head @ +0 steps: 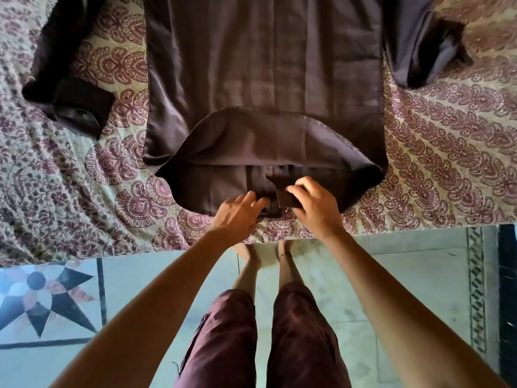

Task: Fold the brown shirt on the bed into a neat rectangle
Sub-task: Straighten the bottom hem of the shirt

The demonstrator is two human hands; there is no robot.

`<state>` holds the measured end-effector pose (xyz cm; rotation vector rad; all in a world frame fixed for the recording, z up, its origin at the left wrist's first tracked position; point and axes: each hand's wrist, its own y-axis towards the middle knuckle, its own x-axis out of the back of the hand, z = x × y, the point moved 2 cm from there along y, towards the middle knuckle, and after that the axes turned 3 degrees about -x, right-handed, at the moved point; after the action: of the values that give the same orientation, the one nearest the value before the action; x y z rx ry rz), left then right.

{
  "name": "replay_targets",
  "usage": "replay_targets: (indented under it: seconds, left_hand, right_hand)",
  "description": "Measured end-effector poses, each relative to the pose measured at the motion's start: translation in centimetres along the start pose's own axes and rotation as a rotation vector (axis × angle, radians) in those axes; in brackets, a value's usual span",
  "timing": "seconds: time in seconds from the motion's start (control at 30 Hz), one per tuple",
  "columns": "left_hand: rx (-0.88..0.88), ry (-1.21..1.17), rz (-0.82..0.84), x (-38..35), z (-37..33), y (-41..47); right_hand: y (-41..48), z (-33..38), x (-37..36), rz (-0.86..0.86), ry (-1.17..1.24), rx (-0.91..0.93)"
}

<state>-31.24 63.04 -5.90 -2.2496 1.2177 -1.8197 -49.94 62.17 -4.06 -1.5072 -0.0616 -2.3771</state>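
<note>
Both arms outstretched, left hand [237,212] touches, right hand [314,204] pinches brown shirt [265,65].

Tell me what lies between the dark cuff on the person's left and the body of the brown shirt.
Only bare paisley bedspread lies between the cuff and the body of the brown shirt, as the head view shows.

On the bed [447,163] lies the shirt [263,65], sleeves out far left and far right, hem nearest. At near hem, centre: left hand [237,212] just left of right hand [316,204].
</note>
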Motion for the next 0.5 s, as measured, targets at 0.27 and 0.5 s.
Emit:
replay_targets:
  seconds: [0.27,0.5]
  left_hand:
    - [-0.312,0.263,-0.352,-0.3,-1.9,1.0]
    - [-0.214,0.065,-0.302,0.2,-2.1,1.5]
  right_hand:
    - [-2.2,0.6,-0.8,-0.033,0.044,-0.05]
    - [-1.0,0.2,-0.4,-0.071,0.084,-0.057]
